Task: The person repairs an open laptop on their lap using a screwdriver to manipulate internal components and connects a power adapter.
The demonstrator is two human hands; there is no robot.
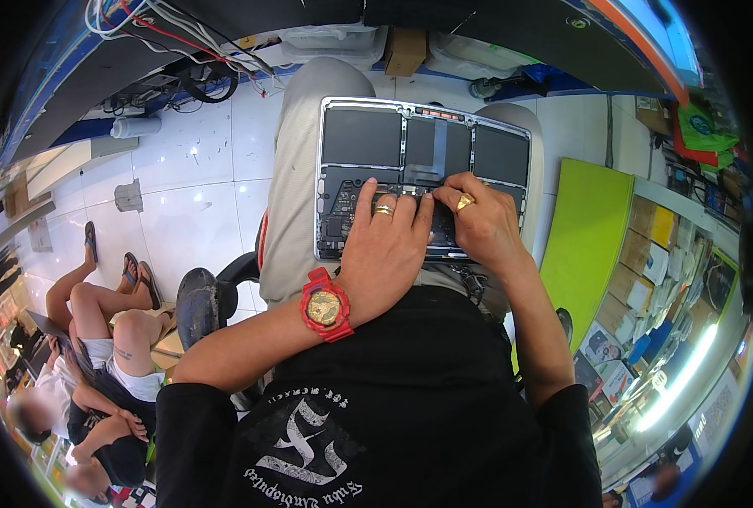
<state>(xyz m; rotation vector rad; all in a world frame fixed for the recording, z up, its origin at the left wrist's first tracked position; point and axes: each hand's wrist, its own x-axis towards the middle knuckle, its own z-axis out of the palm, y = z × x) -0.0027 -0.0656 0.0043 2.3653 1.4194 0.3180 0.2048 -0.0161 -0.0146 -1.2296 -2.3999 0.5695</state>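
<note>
An opened-up laptop base (319, 216) lies across my lap, its inner side facing up. Black battery packs (362, 135) fill its far half, and a dark circuit board (342, 203) lies in the near half. My left hand (389, 241) rests on the board with fingers stretched out and apart, its fingertips near the middle. Close beside it, my right hand (488, 222) bends over the board, thumb and forefinger pinched together at the battery edge. Whatever may be between those fingertips is too small to make out. A red watch (325, 306) sits on my left wrist.
A dark workbench (478, 25) runs along the far side, with loose cables (198, 46) hanging at its left. Clear plastic bins (334, 42) and a cardboard box (406, 52) stand beneath. At right is a green panel (584, 245) beside a glass display case (647, 296). People sit at left.
</note>
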